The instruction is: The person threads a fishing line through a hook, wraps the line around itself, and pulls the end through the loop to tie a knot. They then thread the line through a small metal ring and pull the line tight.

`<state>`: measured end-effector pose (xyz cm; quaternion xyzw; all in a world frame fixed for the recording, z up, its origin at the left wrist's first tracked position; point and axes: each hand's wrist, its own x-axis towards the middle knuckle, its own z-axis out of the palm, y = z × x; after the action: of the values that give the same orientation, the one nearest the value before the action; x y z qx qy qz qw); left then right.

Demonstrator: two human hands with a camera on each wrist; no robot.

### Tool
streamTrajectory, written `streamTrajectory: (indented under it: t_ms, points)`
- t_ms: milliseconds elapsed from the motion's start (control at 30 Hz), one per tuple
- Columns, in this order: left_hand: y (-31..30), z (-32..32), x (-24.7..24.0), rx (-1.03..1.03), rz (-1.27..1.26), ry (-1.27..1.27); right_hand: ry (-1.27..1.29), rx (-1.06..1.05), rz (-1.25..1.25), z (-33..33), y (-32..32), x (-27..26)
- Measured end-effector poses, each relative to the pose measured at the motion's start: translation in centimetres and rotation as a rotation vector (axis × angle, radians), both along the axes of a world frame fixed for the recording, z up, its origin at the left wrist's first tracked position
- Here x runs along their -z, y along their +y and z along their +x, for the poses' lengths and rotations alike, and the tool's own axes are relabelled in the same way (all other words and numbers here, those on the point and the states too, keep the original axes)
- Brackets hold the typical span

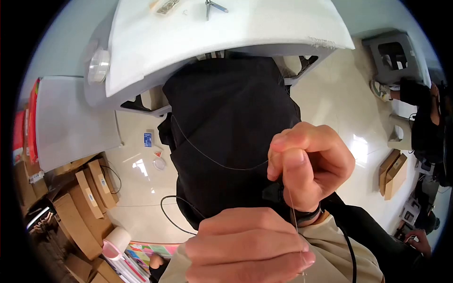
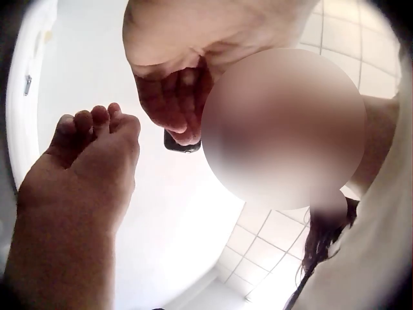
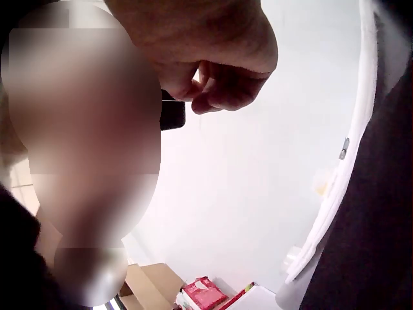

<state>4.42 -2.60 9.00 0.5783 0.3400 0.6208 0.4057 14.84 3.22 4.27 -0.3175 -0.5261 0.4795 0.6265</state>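
My right hand [image 1: 311, 160] pinches a thin thread [image 1: 226, 167] between thumb and index finger, the other fingers curled in. From there one length of the thread loops left over the black cloth [image 1: 236, 108] on the lap. Another length runs down, taut, to the fingertips of my left hand [image 1: 245, 245], which hold it with the fingers close together. A tiny shiny bit [image 1: 303, 273] shows on the thread beside those fingertips. In the left wrist view my left hand [image 2: 187, 71] has its fingers bent; in the right wrist view my right hand [image 3: 219, 71] is curled.
Nail clippers [image 1: 214, 7] and a small packet [image 1: 167, 6] lie on the white table [image 1: 226, 28] ahead. A clear round container [image 1: 99, 65] stands at its left edge. Cardboard boxes [image 1: 78, 217] are stacked at left. Another person's shoe [image 1: 380, 90] and grey stool [image 1: 394, 59] are at right.
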Motion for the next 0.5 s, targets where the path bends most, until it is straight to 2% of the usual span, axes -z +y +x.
streamTrajectory:
  t_ms: [267, 500]
  points:
    - [2.1, 1.5, 2.9, -0.156, 0.514, -0.269, -0.034, 0.027, -0.027, -0.4, 0.2, 0.4]
    - [2.7, 1.4, 2.5, -0.182, 0.41, -0.251, -0.06, 0.06, -0.087, -0.4, 0.9, 1.2]
